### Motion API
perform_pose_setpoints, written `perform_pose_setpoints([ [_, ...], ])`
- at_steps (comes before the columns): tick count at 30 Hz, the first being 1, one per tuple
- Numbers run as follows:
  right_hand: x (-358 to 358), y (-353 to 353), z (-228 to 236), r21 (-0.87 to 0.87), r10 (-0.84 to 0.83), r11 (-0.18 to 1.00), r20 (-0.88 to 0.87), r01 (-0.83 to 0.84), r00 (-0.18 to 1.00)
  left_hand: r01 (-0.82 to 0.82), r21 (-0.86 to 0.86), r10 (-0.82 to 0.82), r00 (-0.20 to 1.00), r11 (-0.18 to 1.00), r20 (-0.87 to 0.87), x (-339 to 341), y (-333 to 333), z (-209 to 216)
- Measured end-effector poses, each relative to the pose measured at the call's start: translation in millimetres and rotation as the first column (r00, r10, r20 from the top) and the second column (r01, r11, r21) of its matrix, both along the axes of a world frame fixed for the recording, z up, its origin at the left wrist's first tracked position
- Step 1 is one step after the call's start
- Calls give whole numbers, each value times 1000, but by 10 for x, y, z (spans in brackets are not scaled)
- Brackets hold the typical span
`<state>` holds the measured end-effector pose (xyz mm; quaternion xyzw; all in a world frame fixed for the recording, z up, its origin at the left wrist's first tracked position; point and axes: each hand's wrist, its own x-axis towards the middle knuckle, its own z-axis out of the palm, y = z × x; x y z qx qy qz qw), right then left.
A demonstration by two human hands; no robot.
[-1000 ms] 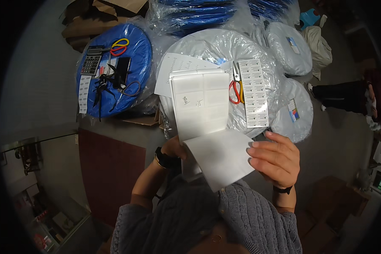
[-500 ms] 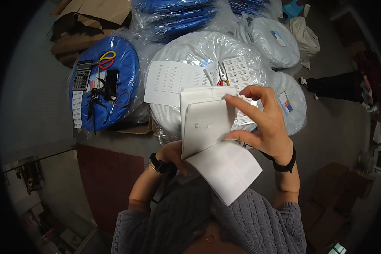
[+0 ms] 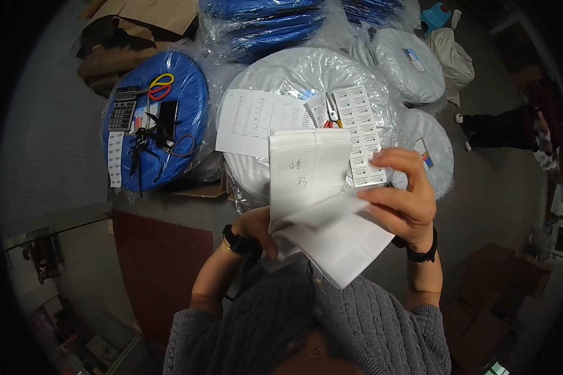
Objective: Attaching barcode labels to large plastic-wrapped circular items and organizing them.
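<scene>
A white paper notepad (image 3: pixel 309 153) with handwriting on its upper page is held up in front of my body. My left hand (image 3: pixel 259 230) grips it by the lower left edge, fingers partly hidden behind it. A blurred page (image 3: pixel 322 211) swings down toward the folded-over sheets (image 3: pixel 350 247) beneath. My right hand (image 3: pixel 403 197) is beside the pad's right edge with fingers apart, its fingertips close to the moving page; whether they touch it is unclear. Behind the pad, scissors (image 3: pixel 332 109), a printed sheet (image 3: pixel 259 122) and a label sheet (image 3: pixel 359 137) lie on a plastic-wrapped, round white bundle (image 3: pixel 287 69).
To the left, a round blue bundle (image 3: pixel 191 125) carries a calculator (image 3: pixel 122 111), red-and-yellow-handled scissors (image 3: pixel 160 87), a phone (image 3: pixel 167 119) and black straps (image 3: pixel 145 147). Wrapped blue bundles (image 3: pixel 262 34) are stacked at the back. Another person (image 3: pixel 506 128) stands at far right, near a white sack (image 3: pixel 453 59).
A page has been turned downward, and a different handwritten page now shows. My right hand has moved right and slightly down from the pad's upper edge.
</scene>
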<state>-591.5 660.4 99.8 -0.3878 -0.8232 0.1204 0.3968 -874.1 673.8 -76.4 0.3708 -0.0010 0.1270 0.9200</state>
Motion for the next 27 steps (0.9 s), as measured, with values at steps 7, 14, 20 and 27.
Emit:
perform_pose_setpoints([
  [7,153,-70,-103,-423,219,782,-501,-458,837,-9,106,8,1000,994,13,53,27,-58],
  [14,-38,-40,27,-676,-185,734,-282,-58,942,14,158,-12,1000,987,-11,67,-4,-59],
  [20,-42,-15,-99,-458,-140,886,-113,73,984,-25,96,33,996,995,-81,58,-52,-10],
  [27,18,-38,-201,-272,-67,962,-231,1,971,-60,1,60,993,998,-100,37,-95,-58],
])
